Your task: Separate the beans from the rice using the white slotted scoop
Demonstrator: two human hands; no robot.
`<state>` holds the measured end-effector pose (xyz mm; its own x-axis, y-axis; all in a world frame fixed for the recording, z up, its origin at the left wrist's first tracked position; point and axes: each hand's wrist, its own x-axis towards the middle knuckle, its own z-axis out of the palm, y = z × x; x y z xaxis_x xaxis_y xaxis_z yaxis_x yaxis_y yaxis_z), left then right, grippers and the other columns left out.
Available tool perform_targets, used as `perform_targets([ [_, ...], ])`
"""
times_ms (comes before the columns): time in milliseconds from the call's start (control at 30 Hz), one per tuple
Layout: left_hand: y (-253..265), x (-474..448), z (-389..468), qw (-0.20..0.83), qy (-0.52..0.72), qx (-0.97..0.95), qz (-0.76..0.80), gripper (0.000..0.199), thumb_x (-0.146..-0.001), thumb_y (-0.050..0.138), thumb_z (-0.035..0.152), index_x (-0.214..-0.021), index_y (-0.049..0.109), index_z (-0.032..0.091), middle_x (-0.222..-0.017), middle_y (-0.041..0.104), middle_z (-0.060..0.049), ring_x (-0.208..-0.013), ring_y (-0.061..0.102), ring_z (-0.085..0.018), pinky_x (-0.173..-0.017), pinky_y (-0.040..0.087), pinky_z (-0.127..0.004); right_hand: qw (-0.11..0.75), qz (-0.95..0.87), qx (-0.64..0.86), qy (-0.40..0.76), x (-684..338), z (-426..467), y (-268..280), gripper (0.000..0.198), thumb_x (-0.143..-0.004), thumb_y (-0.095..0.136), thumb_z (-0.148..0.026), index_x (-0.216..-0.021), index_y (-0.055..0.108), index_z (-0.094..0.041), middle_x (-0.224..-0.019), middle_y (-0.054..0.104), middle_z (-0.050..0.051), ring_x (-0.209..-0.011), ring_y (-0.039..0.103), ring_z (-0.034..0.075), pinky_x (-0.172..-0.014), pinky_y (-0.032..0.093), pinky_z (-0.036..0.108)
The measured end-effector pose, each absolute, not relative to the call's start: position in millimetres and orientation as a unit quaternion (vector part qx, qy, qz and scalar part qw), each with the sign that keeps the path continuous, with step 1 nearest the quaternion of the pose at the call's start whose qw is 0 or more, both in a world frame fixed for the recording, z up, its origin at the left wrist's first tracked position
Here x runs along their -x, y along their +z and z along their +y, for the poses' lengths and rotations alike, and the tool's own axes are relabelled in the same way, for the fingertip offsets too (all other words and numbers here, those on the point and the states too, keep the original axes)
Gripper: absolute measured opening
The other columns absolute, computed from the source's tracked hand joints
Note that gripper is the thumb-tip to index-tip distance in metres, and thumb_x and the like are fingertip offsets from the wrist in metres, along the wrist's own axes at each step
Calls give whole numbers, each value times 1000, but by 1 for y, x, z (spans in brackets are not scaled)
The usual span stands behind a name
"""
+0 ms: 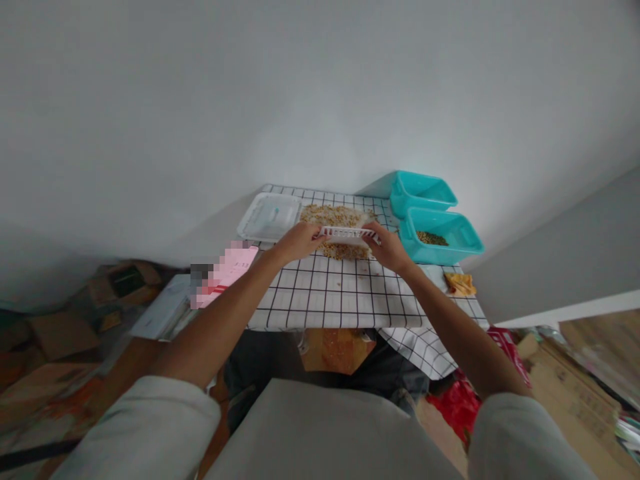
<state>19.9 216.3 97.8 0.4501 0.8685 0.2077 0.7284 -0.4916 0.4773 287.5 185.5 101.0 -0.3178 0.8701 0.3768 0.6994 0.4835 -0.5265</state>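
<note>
My left hand (301,241) and my right hand (387,248) grip opposite ends of a small white plastic basket (349,233) with slotted sides. The basket is over the cloth-covered table, and its inside is hidden from this angle. Around and beneath it, loose tan and yellowish grains (333,215) are spread, with more of the pile showing on the near side. To the left of the grains lies a clear, white-rimmed plastic tray or lid (270,218). Right of my right hand, a teal bin (443,256) holds some greenish-brown grains.
A second teal bin (406,202) stands behind the first, near the wall. A crumpled orange-yellow packet or cloth (460,285) lies at the table's right. A pink sheet (233,270) is at the left edge. Cardboard boxes (63,337) and a red bag (457,403) are lower down.
</note>
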Motion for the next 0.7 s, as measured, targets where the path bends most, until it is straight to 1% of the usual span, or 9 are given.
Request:
perform_targets([
  [100,98,-20,211,155,218,-836,479,36,-92,54,43,-78,71,14,-57,60,-1,-53,52,-14,-52,29,-27,318,-802,488,134,-287,181,101,25,-96,47,-31,-111,62,-18,-97,70,8,-78,60,18,-73,44,28],
  [233,100,-20,204,152,221,-837,476,34,-92,54,42,-81,71,15,-57,61,-1,-53,51,-14,-51,28,-27,317,-803,487,133,-288,176,100,27,-96,47,-32,-114,61,-17,-98,70,8,-79,61,18,-74,45,28],
  [433,104,-21,200,151,229,-834,479,34,-90,57,43,-77,71,15,-59,62,-2,-54,53,-15,-53,30,-27,317,-799,495,126,-289,174,103,26,-94,51,-32,-112,63,-17,-98,71,8,-78,61,18,-73,46,28],
  [500,110,-22,205,157,236,-832,477,34,-91,56,42,-83,73,14,-64,66,-4,-58,56,-15,-54,33,-27,318,-796,502,119,-290,178,111,26,-94,51,-32,-113,62,-18,-99,71,7,-78,60,18,-73,46,28],
  [600,125,-25,219,172,246,-832,467,33,-92,55,40,-96,74,13,-79,75,-7,-68,63,-17,-60,40,-26,316,-789,518,96,-293,190,130,29,-95,49,-34,-119,58,-18,-103,70,8,-79,60,18,-72,46,28],
  [700,143,-31,237,186,246,-836,454,33,-92,55,38,-103,73,13,-89,78,-8,-77,68,-19,-65,45,-26,297,-789,534,67,-298,206,151,33,-96,48,-34,-122,55,-16,-105,69,10,-81,61,20,-73,47,30],
])
